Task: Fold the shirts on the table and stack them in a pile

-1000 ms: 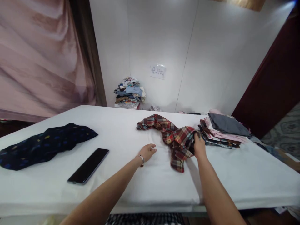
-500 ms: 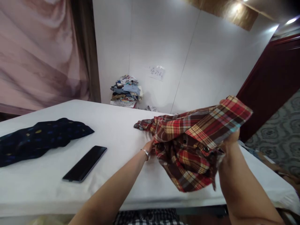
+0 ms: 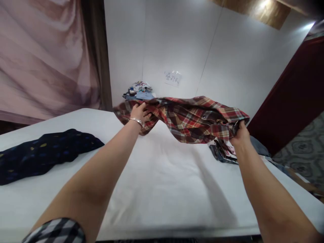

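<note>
we stand at a wide bench point(image 3: 162, 189) covered in a plain white sheet, which fills the lower half of the view. behind it a white panelled wall point(image 3: 177, 44) carries a small paper note point(image 3: 172, 78); the writing on it is too small for us to read. a pinkish curtain point(image 3: 43, 57) hangs on the left, and a dark red door point(image 3: 296, 94) closes the right side above a patterned floor point(image 3: 301, 158).

our left hand point(image 3: 140, 112) is clenched on one end of a red plaid shirt point(image 3: 194, 118), and our right hand point(image 3: 239, 133) is closed on the other end, so the shirt hangs stretched between them in the air, clear of the bench, sagging in the middle. a silver bracelet point(image 3: 136, 121) sits on the left wrist.

a dark blue patterned garment point(image 3: 43, 152) lies flat on the bench at the left, its far end cut off by the frame edge. a stack of folded clothes point(image 3: 224, 152) on the right is mostly hidden behind the shirt and our right hand. a heap of clothes point(image 3: 138, 91) by the wall shows only its top above the shirt. a checked sleeve point(image 3: 55, 231) shows at the bottom edge.
</note>
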Tool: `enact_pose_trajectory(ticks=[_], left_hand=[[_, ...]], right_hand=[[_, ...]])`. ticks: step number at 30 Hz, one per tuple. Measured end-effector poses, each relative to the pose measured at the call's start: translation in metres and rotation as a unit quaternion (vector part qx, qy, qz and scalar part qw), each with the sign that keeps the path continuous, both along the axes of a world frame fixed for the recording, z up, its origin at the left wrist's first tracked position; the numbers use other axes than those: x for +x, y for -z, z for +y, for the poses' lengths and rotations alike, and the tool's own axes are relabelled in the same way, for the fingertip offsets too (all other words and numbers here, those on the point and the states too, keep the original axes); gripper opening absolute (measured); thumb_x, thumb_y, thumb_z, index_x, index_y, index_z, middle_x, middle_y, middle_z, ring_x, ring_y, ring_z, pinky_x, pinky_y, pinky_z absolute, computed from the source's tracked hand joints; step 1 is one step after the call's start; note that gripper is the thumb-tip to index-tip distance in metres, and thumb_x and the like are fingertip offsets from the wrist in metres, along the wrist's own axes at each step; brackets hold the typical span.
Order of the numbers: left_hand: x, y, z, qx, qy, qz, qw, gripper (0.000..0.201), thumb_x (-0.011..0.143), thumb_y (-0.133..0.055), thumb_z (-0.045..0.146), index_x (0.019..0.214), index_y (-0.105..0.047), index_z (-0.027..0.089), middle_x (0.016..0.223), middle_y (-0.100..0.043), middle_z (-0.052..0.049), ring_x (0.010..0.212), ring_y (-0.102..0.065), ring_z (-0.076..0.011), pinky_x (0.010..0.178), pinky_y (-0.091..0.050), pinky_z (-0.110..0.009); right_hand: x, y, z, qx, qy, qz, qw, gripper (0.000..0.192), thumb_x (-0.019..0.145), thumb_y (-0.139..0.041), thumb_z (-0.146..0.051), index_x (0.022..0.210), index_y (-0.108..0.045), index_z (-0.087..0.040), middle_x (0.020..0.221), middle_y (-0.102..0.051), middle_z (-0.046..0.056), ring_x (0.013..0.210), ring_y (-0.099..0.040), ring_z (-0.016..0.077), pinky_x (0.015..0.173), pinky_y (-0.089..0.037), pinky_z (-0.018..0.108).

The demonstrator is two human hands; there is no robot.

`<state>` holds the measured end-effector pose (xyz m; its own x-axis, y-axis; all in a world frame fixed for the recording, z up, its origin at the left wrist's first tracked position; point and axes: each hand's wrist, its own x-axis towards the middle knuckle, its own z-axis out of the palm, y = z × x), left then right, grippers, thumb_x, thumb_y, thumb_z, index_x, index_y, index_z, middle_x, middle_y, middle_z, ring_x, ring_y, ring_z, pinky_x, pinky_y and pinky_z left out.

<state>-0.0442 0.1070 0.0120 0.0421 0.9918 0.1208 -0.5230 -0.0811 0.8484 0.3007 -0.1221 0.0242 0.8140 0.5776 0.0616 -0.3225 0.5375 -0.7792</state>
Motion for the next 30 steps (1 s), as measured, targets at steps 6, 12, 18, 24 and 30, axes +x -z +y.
enact_pose_trajectory(ticks=[6, 12, 18, 24, 30], left_hand=[[-0.027, 0.072, -0.012, -0.118, -0.012, 0.163, 0.979, 0.042, 0.081, -0.059, 0.029, 0.12, -0.043, 0.026, 0.101, -0.061, -0.006, 0.072, -0.063, -0.0132, 0.068, -0.055, -0.034], [-0.034, 0.14, -0.036, -0.091, -0.007, 0.275, 0.957, 0.029, 0.077, -0.061, 0.034, 0.103, -0.055, 0.022, 0.09, -0.063, -0.006, 0.076, -0.064, -0.017, 0.07, -0.054, -0.035], [-0.001, 0.163, -0.066, 0.096, 0.034, 0.419, 0.902, 0.009, 0.071, -0.064, 0.023, 0.08, -0.066, 0.022, 0.089, -0.068, -0.004, 0.089, -0.062, -0.0215, 0.088, -0.049, -0.037], [0.02, 0.169, -0.085, 0.258, 0.08, 0.498, 0.824, 0.021, 0.076, -0.055, 0.017, 0.093, -0.067, 0.021, 0.105, -0.065, -0.006, 0.103, -0.058, -0.021, 0.098, -0.044, -0.037], [-0.003, 0.165, -0.089, 0.394, 0.08, 0.587, 0.703, 0.053, 0.074, -0.047, 0.004, 0.123, -0.057, 0.02, 0.14, -0.047, -0.011, 0.13, -0.04, -0.0253, 0.107, -0.034, -0.046]], right_hand=[[0.024, 0.105, 0.012, -0.28, 0.018, -0.032, 0.959, 0.025, 0.091, -0.047, -0.038, 0.076, -0.057, -0.02, 0.063, -0.065, 0.001, 0.064, -0.067, 0.019, 0.07, -0.056, 0.04], [0.025, 0.161, -0.003, -0.346, 0.057, -0.133, 0.927, 0.005, 0.07, -0.064, -0.021, 0.074, -0.062, -0.02, 0.077, -0.069, 0.004, 0.09, -0.066, 0.0227, 0.088, -0.05, 0.042], [-0.052, 0.179, 0.003, -0.27, -0.059, -0.472, 0.837, 0.033, 0.071, -0.068, -0.033, 0.101, -0.069, -0.021, 0.118, -0.064, 0.008, 0.118, -0.053, 0.0249, 0.107, -0.034, 0.041], [-0.147, 0.187, 0.02, -0.321, -0.197, -0.661, 0.649, 0.029, 0.082, -0.058, -0.027, 0.108, -0.066, -0.018, 0.104, -0.067, 0.012, 0.098, -0.06, 0.0251, 0.087, -0.044, 0.037], [-0.164, 0.161, -0.037, -0.146, -0.325, -0.778, 0.517, 0.028, 0.088, -0.04, -0.013, 0.075, -0.064, -0.02, 0.075, -0.058, 0.003, 0.074, -0.052, 0.0148, 0.069, -0.039, 0.025]])
